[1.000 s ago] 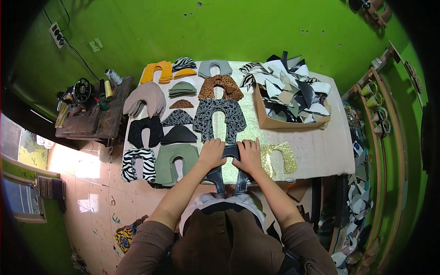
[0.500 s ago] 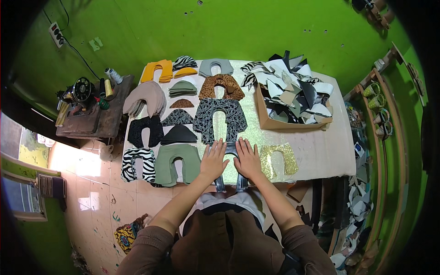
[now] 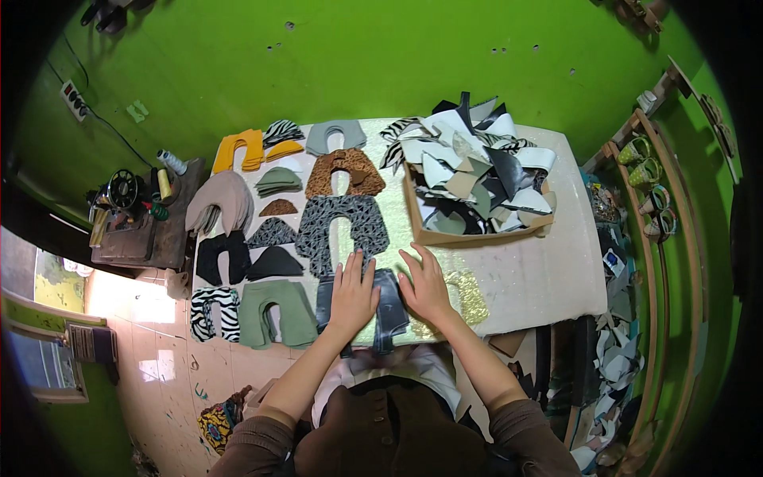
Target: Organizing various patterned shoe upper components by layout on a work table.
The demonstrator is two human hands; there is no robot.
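Observation:
Shiny black U-shaped pieces (image 3: 389, 308) lie at the table's near edge, their lower ends hanging slightly over it. My left hand (image 3: 355, 296) rests on them, fingers stretched out. Just to their right is my right hand (image 3: 426, 288), fingers apart and holding nothing; whether it touches the black piece's edge I cannot tell. Gold glitter U-shaped pieces (image 3: 470, 296) lie partly behind my right wrist. Beyond my left fingertips sits a stack of grey-and-black patterned U-shapes (image 3: 372, 226). Olive green U-shaped pieces (image 3: 253, 318) are to the left.
Left, stacked cut pieces include zebra-print (image 3: 201, 314), black (image 3: 211, 258), beige (image 3: 207, 199) and yellow (image 3: 228, 151) U-shapes, with half-moons between. A cardboard box (image 3: 477, 237) of scraps stands back right. A sewing machine (image 3: 119, 195) is far left; a wooden rack (image 3: 675, 278) with shoes, right.
My view has shifted. The black pieces now lie further left under my left hand and look more spread out. My right hand has come away from their top toward the right.

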